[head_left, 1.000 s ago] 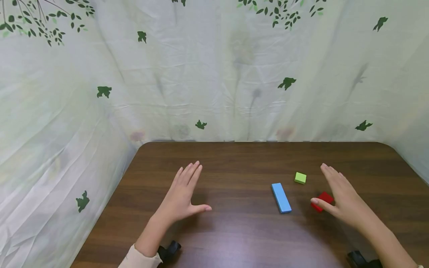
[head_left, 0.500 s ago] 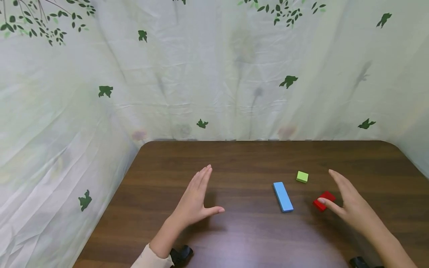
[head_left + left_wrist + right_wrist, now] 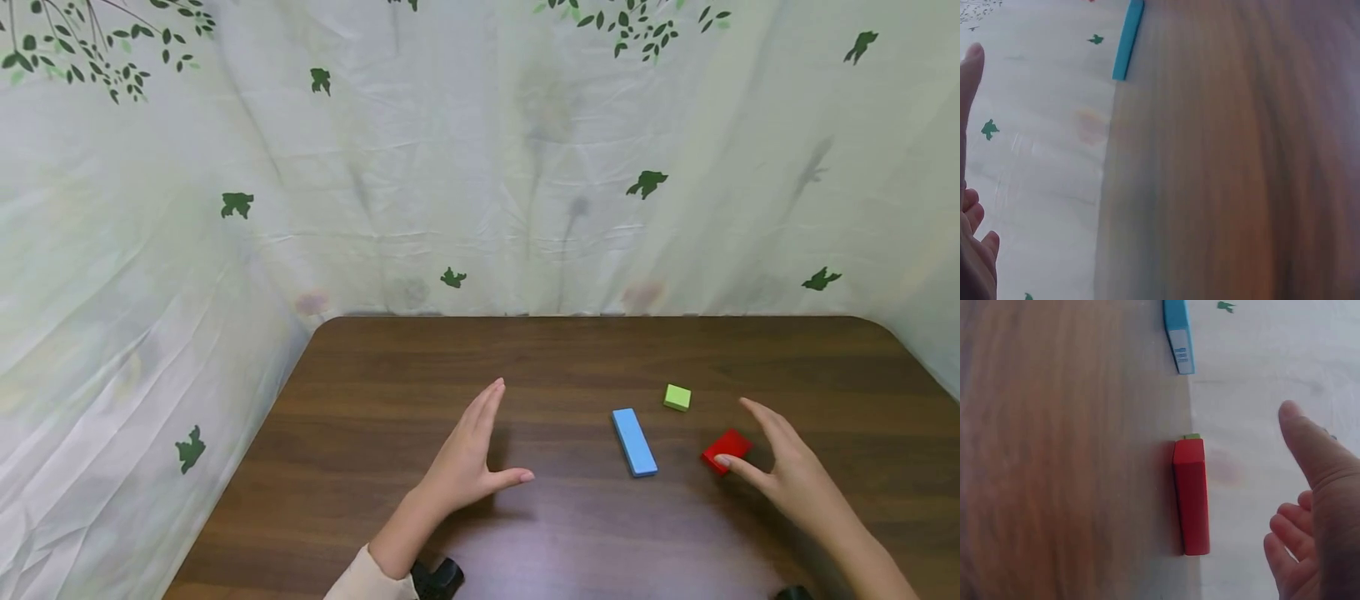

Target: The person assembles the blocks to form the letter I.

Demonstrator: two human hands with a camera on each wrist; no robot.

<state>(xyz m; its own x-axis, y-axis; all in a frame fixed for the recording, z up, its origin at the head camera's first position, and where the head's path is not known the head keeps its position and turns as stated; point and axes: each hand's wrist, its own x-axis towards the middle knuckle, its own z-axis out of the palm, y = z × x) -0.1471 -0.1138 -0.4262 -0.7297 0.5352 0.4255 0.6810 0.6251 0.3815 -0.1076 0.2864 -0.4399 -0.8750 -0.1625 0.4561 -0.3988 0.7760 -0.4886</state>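
Three blocks lie on the brown wooden table [image 3: 375, 350]. A long blue block [image 3: 634, 442] is in the middle, with a small green block [image 3: 677, 397] behind it to the right. The red block [image 3: 729, 448] lies nearest my right hand [image 3: 797, 477], whose thumb overlaps its front edge in the head view. In the right wrist view that hand's thumb and fingers stand apart from the red block [image 3: 1192, 497]. My left hand [image 3: 465, 460] hovers left of the blue block, thumb spread from straight fingers. Both hands hold nothing.
A pale curtain [image 3: 480, 167] printed with green leaves and birds hangs along the table's back edge and left side. Dark wrist-worn devices [image 3: 438, 578] show below the hands.
My left hand has moved right, toward the blue block. My right hand has drawn slightly nearer to me beside the red block. The blocks have stayed in place.
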